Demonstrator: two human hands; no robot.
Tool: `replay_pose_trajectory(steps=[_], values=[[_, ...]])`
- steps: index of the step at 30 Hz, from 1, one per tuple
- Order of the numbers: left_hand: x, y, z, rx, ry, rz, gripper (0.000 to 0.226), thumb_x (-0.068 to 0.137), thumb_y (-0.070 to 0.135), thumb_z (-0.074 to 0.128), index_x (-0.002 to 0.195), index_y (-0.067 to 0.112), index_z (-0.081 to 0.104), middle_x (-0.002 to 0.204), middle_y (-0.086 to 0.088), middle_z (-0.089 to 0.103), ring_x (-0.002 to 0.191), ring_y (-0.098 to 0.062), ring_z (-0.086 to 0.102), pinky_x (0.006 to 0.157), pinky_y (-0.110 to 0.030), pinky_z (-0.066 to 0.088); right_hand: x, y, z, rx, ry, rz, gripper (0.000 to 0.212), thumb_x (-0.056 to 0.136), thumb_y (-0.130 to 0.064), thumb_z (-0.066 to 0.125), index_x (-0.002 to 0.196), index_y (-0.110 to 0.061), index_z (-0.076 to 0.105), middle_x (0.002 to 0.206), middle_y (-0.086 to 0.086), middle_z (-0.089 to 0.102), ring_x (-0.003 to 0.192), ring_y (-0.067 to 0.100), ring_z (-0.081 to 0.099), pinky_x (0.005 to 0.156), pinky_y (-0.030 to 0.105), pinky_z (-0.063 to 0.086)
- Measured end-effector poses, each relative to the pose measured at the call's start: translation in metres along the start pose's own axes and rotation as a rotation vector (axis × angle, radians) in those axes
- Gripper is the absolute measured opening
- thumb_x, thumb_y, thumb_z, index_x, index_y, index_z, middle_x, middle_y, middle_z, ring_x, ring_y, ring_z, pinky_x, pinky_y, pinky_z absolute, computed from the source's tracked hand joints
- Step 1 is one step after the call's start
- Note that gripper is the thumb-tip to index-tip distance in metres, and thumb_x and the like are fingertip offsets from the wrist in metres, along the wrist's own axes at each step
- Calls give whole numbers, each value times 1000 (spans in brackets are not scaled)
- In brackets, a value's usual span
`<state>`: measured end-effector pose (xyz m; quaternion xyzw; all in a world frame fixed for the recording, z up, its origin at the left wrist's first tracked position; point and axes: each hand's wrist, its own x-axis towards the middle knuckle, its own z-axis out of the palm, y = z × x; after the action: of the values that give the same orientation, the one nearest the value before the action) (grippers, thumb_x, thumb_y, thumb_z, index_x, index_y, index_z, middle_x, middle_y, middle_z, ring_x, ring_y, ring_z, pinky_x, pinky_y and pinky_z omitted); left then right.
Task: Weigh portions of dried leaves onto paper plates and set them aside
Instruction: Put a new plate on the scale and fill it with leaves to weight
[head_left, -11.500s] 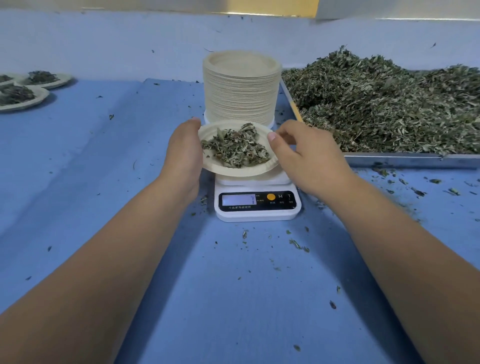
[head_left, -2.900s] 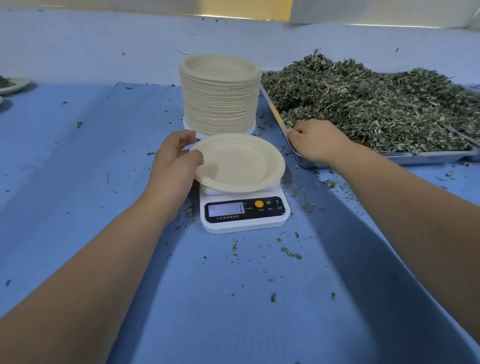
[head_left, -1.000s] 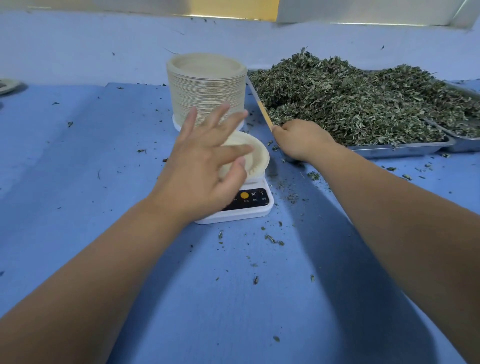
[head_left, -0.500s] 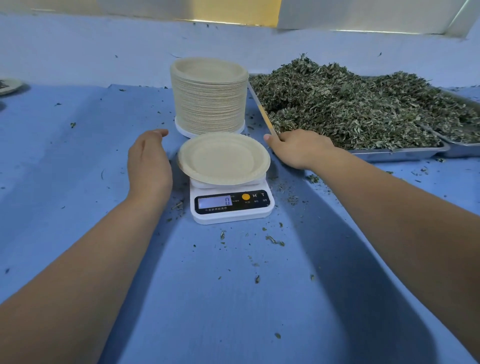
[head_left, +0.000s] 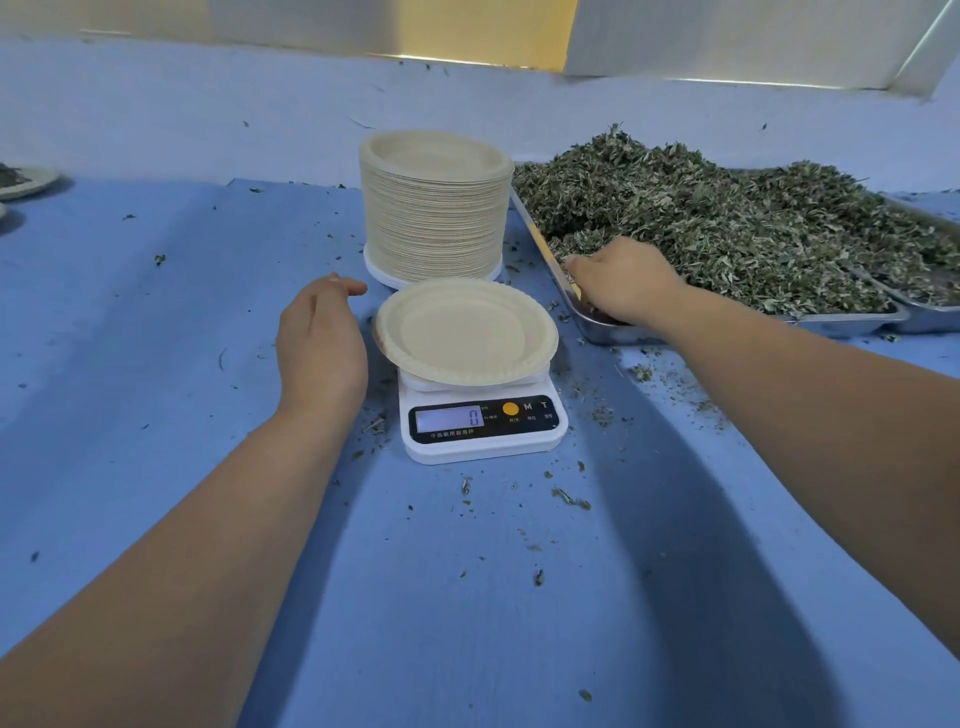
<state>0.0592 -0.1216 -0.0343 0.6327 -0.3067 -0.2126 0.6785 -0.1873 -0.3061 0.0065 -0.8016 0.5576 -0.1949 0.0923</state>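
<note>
1. On the blue table (head_left: 467, 597), near the middle, sits a white scale (head_left: 480, 431); its display reads 0.
2. An empty plate (head_left: 466, 332) rests on the scale's platform and overhangs it on all sides.
3. Just beyond the scale stands a tall stack (head_left: 435, 218) of the same plates, upright and close to the plate on the scale.
4. To the right of the stack lies a metal tray (head_left: 613, 332) heaped with dried leaves (head_left: 701, 234). A second tray (head_left: 930, 317) touches it at the far right.
5. The left hand (head_left: 322, 338) hovers just left of the plate, turned on its edge. Its fingers are loose and nearly straight, and it holds nothing. Whether it touches the plate's rim is unclear.
6. The right hand (head_left: 621, 286) is in the tray's near left corner, back upward, with the fingers bent down into the leaves. The fingertips are buried, so I cannot tell whether they grip any leaves.
7. Leaf crumbs (head_left: 571, 499) are scattered over the table, thickest near the scale and beside the tray.
8. At the far left edge, well apart from the scale, a plate with leaves (head_left: 23, 182) is partly in view.
</note>
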Motion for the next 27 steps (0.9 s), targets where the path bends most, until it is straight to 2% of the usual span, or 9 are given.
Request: replay_pose_trajectory(steps=[3,6,10,13,16,19,21,23,27], values=[[0,-1,0,9,-3,10,36,96,34,39,107,31,74,143,19,55,121,8,44,90,-13,30,3,4,0,70,60,27,58,100,-47,42,52,-16,40,37,-4,34,39,20,34,50,26,33],[0,-2,0,15,-16,18,35,96,34,39,104,32,73,141,20,55,122,7,44,96,-17,30,1,2,3,49,63,7,58,102,-45,42,52,-16,37,41,-1,33,41,21,32,50,27,32],[-2,-3,1,30,-25,30,35,96,35,39,104,33,73,139,20,55,120,7,44,98,-20,29,5,-17,-20,104,196,-26,59,101,-47,40,52,-15,44,40,-3,40,39,17,40,51,25,35],[-2,-4,1,65,-31,43,37,96,36,38,109,30,73,144,17,54,121,6,43,100,-22,28,6,-48,-40,215,244,-85,59,101,-46,42,52,-15,43,37,-7,37,32,9,31,50,26,33],[-2,-3,0,81,-46,60,37,97,35,39,112,28,73,147,14,54,122,5,43,101,-22,28,-6,-87,-47,316,224,-197,62,101,-46,43,47,-17,55,36,-11,46,32,6,35,47,22,36],[-4,-2,0,90,-52,68,38,99,33,39,116,26,72,147,12,55,131,0,45,104,-23,29,-32,-122,-37,334,149,-312,65,103,-44,46,41,-27,53,35,-18,45,33,0,41,42,15,29],[-5,-1,0,100,-55,73,38,101,31,39,117,24,72,147,11,55,134,-3,45,105,-24,29,-49,-134,-22,265,60,-392,58,103,-44,46,50,-23,51,42,-19,52,40,-4,47,50,18,34],[-6,0,0,97,-64,69,37,100,32,39,116,25,72,145,11,56,134,-4,45,105,-24,29,-64,-137,-4,159,-80,-437,46,103,-48,45,72,-19,63,61,-14,65,55,-5,59,63,27,45],[-8,0,1,99,-92,86,41,95,38,38,116,27,71,137,20,57,125,2,46,97,-15,30,-77,-129,9,34,-170,-452,40,100,-61,40,112,-33,65,94,-13,66,95,14,61,82,34,48]])
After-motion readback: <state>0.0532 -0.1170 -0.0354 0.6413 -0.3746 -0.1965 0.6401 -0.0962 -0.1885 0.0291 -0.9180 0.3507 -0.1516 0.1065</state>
